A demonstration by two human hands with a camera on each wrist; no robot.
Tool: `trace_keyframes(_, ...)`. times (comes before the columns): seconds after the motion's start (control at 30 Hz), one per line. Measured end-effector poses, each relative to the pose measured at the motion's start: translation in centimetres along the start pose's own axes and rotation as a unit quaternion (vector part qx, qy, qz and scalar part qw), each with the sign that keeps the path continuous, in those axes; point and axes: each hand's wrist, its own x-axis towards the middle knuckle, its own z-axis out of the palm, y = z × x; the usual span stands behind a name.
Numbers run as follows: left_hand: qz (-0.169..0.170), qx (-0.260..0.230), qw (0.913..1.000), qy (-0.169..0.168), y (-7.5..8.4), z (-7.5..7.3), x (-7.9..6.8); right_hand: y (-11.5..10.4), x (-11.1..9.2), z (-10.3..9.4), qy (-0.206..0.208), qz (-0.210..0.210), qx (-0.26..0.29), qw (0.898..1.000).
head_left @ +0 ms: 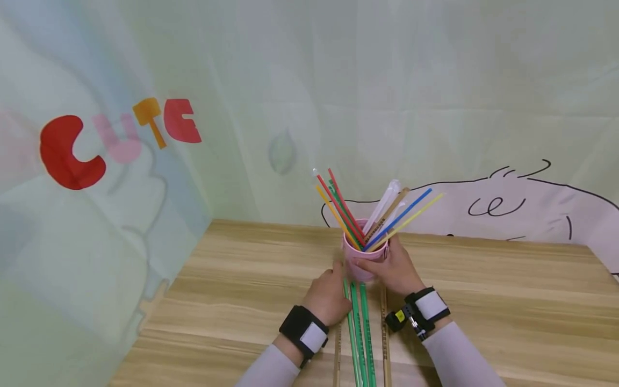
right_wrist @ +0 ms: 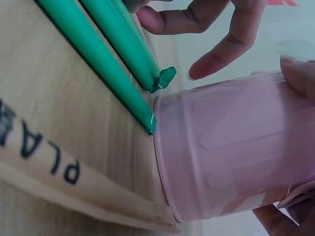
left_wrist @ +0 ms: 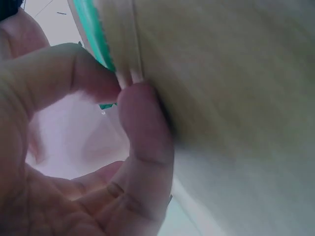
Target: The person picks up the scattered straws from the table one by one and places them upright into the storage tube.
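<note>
A small pink bucket (head_left: 360,266) stands on the table, with several colourful straws (head_left: 345,215) fanning out of its mouth. My right hand (head_left: 398,266) grips the bucket's right side, thumb across its front. Just left of the bucket's base, my left hand (head_left: 329,295) pinches the end of a brown paper-wrapped straw (left_wrist: 129,54) between thumb and finger. Green-wrapped straws (head_left: 365,333) lie lengthwise beside that hand, their far ends right at the bucket's base in the right wrist view. Another brown-wrapped straw (right_wrist: 88,182) lies on their right.
The wooden table (head_left: 508,301) meets a pale printed cloth backdrop (head_left: 411,107) at its far edge. More of the cloth (head_left: 96,242) borders the table's left side. Tall straws in the bucket lean outward to both sides, including white-wrapped (head_left: 387,201) and blue (head_left: 406,209) ones.
</note>
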Motion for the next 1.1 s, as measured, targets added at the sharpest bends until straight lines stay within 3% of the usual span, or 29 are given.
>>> trace_keyframes(0.3, 0.013, 0.027, 0.9983, 0.051, -0.2, 0.0, 0.1, 0.2, 0.1, 0.0, 0.0, -0.002, 0.0, 1.0)
trace_keyframes(0.47, -0.002, -0.001, 0.9988, 0.048, -0.6, -1.1, 0.2, 0.3, 0.1, 0.0, 0.0, -0.004, 0.003, 1.0)
trace_keyframes(0.63, -0.006, -0.066, 0.9959, 0.061, -1.0, -3.2, 0.5, 0.4, 0.2, 0.0, -0.002, -0.002, 0.008, 1.0)
trace_keyframes(0.8, 0.005, -0.092, 0.989, 0.116, -1.1, -5.8, 0.3, 0.3, 0.2, 0.0, -0.001, -0.002, 0.009, 1.0)
trace_keyframes(1.1, 0.018, -0.155, 0.9629, 0.22, -1.0, -11.0, -1.2, 0.3, 0.2, 0.1, -0.005, -0.01, 0.02, 1.0)
